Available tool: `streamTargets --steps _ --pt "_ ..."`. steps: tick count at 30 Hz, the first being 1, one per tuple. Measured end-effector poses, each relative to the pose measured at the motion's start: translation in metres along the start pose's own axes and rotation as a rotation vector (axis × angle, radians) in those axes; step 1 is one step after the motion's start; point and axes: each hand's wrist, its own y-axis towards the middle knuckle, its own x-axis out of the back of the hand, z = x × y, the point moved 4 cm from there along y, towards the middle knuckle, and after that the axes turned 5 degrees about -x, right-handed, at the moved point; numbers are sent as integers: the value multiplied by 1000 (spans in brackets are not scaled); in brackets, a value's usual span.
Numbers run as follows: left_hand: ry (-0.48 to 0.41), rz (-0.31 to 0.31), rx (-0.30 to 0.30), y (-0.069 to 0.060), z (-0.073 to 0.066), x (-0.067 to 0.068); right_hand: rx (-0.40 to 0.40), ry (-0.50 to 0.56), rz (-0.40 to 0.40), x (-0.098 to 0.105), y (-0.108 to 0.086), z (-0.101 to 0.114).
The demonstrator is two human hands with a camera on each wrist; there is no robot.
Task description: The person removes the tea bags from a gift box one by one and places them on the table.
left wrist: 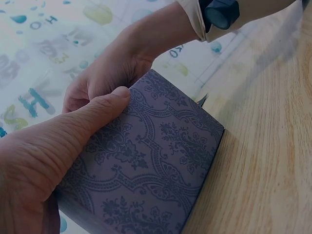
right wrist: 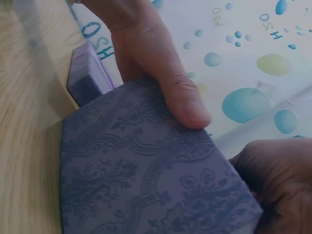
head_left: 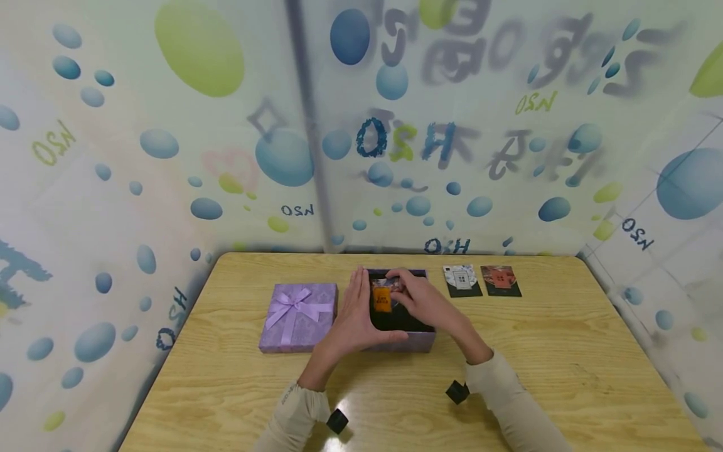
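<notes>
An uncovered purple patterned box (head_left: 398, 343) with a black interior stands near the table's middle. My left hand (head_left: 356, 317) lies along its left side, fingers straight and together, the thumb (left wrist: 109, 102) stretched over the front rim. My right hand (head_left: 426, 301) reaches over the right part of the box and pinches a small dark packet with an orange label (head_left: 382, 300) at the opening. The box's front wall (right wrist: 141, 165) hides this packet in both wrist views.
A purple lid with a ribbon bow (head_left: 299, 317) lies left of the box. Two flat packets, one white and black (head_left: 462, 280), one red and black (head_left: 501, 281), lie at the back right. A printed curtain (head_left: 395, 207) hangs behind the table.
</notes>
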Motion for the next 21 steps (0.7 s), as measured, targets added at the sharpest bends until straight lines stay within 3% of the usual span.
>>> streamTargets --steps 15,21 --pt "-4 -8 1 1 -1 1 -53 64 -2 28 -3 -6" --pt "9 -1 20 1 0 1 -79 43 -32 44 -7 -11"
